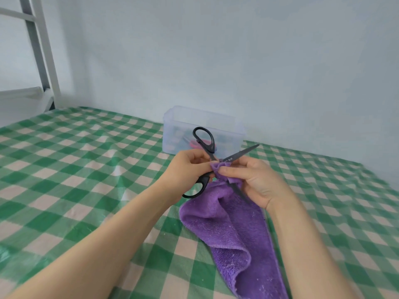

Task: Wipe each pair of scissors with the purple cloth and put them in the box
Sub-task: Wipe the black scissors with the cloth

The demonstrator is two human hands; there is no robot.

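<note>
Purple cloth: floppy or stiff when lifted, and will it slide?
Likely floppy: the purple cloth drapes in folds below the right hand pinching it around the scissors. Probably light: a fingertip pinch holds its top up. Its fuzzy pile looks grippy, so it may drag, not slide, on the checked sheet.

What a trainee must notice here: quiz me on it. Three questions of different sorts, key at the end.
1. True or false: the black scissors have their blades closed together.
2. The right hand pinches the purple cloth around: A a blade, B a handle loop, C nothing at all.
3. Fill in: the ___ hand holds the scissors at the handle end.
Key: 1 false, the blades are spread; 2 A; 3 left hand.
</note>
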